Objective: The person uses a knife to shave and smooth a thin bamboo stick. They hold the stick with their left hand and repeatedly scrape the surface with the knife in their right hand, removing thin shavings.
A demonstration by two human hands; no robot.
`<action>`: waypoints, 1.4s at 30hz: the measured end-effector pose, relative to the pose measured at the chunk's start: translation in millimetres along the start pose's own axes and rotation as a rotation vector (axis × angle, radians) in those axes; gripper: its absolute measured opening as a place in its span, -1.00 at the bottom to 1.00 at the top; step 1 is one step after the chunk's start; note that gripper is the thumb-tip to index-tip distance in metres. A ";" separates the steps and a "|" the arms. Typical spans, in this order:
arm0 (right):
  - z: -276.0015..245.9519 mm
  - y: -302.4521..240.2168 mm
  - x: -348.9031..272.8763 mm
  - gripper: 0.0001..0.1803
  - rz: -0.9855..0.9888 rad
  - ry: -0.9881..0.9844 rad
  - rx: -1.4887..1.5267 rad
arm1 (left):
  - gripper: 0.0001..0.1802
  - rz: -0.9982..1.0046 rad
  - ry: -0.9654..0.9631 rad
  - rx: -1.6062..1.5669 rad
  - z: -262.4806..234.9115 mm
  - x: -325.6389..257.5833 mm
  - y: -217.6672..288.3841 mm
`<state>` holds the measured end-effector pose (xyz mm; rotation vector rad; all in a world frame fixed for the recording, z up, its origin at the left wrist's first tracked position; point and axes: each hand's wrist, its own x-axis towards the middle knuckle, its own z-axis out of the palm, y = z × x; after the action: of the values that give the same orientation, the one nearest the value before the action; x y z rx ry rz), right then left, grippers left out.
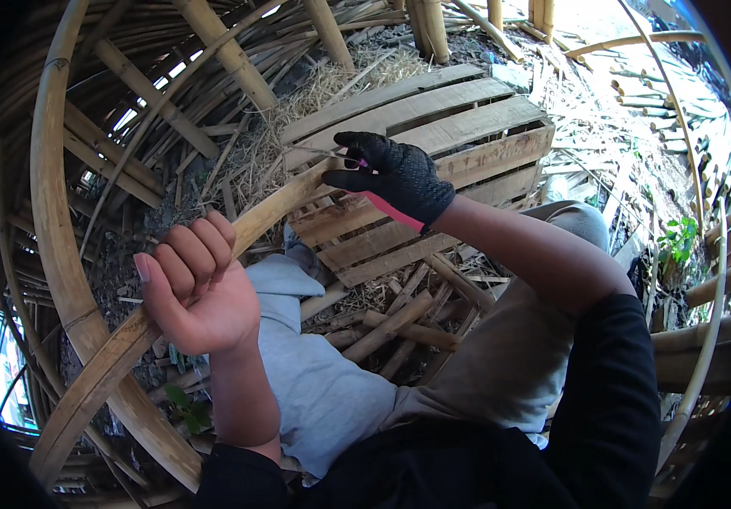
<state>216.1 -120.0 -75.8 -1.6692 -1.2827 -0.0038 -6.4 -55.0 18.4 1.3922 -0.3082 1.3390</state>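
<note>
A long split bamboo strip (276,212) slants from the lower left up to the middle of the head view. My bare left hand (200,284) is closed around it near its middle. At its far end is my right hand (395,174), in a black glove with a pink edge. The right thumb and fingers curl about that end, where a thin, straight, blade-like piece sticks out to the left. What the right fingers grip there is too small to tell. Just beyond and beneath the right hand lies a slatted wooden pallet (476,123).
A thick curved bamboo pole (56,195) rises on the left, crossing the strip's near end. Loose bamboo pieces (395,327) lie between my legs. Dry straw (382,76) covers ground beyond the pallet. Bamboo poles stand at the back; more cut lengths (658,102) lie at right.
</note>
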 end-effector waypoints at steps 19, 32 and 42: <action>6.3 -0.8 18.3 -0.51 -0.110 -0.230 -0.091 | -0.27 0.032 -0.605 -0.090 -34.1 8.8 -6.5; -2.1 1.2 13.5 -0.59 0.294 -0.328 -0.314 | -0.28 -0.022 -0.416 -0.094 -52.2 12.7 -15.3; 11.0 15.7 18.8 -0.60 -0.050 -0.233 -0.459 | -0.32 0.008 -0.313 -0.152 -55.1 16.9 -19.7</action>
<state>230.1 -98.0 -82.2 -2.0715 -1.5845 -0.1470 -14.2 4.4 7.4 1.4702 -0.6124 1.0774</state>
